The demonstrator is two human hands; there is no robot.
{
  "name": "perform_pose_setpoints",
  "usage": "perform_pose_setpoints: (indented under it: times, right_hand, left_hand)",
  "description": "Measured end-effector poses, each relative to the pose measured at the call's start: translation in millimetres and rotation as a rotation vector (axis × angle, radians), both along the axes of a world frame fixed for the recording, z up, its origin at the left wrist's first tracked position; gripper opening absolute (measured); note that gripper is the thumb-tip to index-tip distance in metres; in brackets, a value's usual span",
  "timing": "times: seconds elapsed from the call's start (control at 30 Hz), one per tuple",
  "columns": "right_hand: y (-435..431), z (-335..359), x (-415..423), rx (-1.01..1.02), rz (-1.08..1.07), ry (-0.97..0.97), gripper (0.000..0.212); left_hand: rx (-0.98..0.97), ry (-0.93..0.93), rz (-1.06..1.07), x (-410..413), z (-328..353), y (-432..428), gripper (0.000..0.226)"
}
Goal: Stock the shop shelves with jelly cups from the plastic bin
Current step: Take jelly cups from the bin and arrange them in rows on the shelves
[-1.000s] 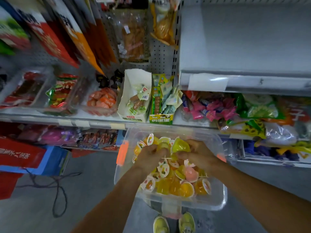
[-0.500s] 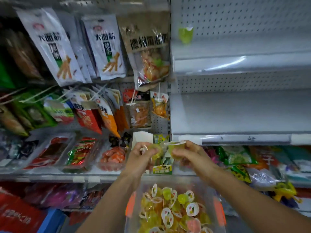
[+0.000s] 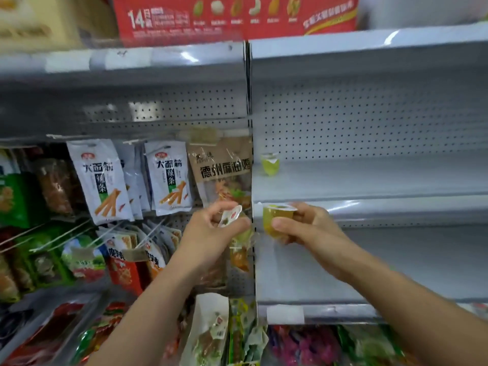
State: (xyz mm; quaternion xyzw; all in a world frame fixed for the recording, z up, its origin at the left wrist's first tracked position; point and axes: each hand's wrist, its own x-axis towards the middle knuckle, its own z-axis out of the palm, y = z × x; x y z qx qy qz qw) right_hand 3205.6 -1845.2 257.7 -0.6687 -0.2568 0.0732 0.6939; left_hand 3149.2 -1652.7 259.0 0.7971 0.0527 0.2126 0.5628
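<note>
Risk is sitting at the shelf (image 3: 396, 207) lip: left hand (image 3: 211, 231) is pinching a tilted cup (image 3: 230, 216), right hand (image 3: 311, 228) is gripping an upright cup (image 3: 277, 211) just before that lip; clipping it could be knocking 1 cup floorward.

1. A grocery shop: grey steel shelves (image 3: 369, 178) rise in tiers, backed by perforated pegboard (image 3: 369, 122).
2. Packaged snacks (image 3: 100, 180) with Chinese lettering hang in rows in the left bay.
3. A white label strip (image 3: 285, 314) marks a shelf edge; a red printed carton (image 3: 237, 17) tops the unit; bagged sweets (image 3: 303, 344) fill the lower tier.
</note>
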Motion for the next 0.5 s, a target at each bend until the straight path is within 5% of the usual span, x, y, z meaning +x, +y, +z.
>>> perform_pose_setpoints:
  times: [0.5]
  right_hand:
    - [-10, 62, 166, -0.247, -0.248, -0.054, 0.024]
  left_hand:
    - [0.248, 0.014, 0.099, 100, 77, -21, 0.043]
